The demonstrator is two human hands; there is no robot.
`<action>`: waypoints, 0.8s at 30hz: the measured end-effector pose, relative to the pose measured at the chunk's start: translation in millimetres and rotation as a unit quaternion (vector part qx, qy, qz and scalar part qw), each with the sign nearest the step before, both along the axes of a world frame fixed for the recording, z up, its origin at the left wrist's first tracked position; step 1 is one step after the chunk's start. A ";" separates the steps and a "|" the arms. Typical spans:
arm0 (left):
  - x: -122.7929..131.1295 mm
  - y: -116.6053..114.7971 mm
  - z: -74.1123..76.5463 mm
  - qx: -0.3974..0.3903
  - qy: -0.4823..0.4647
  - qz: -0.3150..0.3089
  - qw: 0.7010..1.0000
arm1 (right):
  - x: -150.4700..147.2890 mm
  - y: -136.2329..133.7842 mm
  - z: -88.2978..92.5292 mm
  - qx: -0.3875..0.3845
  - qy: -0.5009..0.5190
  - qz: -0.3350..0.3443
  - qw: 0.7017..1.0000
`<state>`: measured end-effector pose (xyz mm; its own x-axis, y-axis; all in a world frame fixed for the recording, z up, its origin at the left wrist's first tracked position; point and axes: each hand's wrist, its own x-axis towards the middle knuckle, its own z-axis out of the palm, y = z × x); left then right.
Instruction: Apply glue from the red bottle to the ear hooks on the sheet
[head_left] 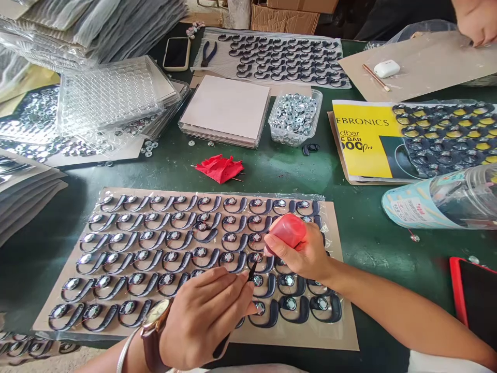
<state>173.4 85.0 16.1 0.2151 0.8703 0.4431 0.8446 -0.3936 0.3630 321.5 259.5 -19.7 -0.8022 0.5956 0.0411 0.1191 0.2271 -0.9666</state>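
Note:
Black ear-hook earphone shells (134,285) with round silver discs and thin wires lie in rows on a brown cardboard sheet (310,334) covered in clear film. My left hand (207,316), with a watch (156,315) on its wrist, is closed around black tweezers (252,270). Their tip points at a shell in the right half of the sheet; whether it touches cannot be made out. My right hand (306,254) is wrapped round a soft red squeeze bottle (290,229), tilted down over the same shell. Both hands cover some of the shells.
Ahead lie a red cloth (220,168), stacked card trays (225,109) and a tub of silver discs (295,116). A clear jar (435,199) and a red-edged phone (471,305) are at right. Another person's hand (477,23) rests at the upper right. Pliers (208,53) lie behind.

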 end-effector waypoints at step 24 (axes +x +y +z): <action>-13.4 9.7 -1.6 -0.076 -0.202 0.101 0.971 | 2.0 -1.8 5.6 0.076 0.043 0.068 0.994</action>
<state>160.0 94.6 14.5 -0.1305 0.9385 0.3195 0.6759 -0.1516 0.7212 323.6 257.7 -14.1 -0.8645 0.4639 0.1936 -0.0036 0.3794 -0.9252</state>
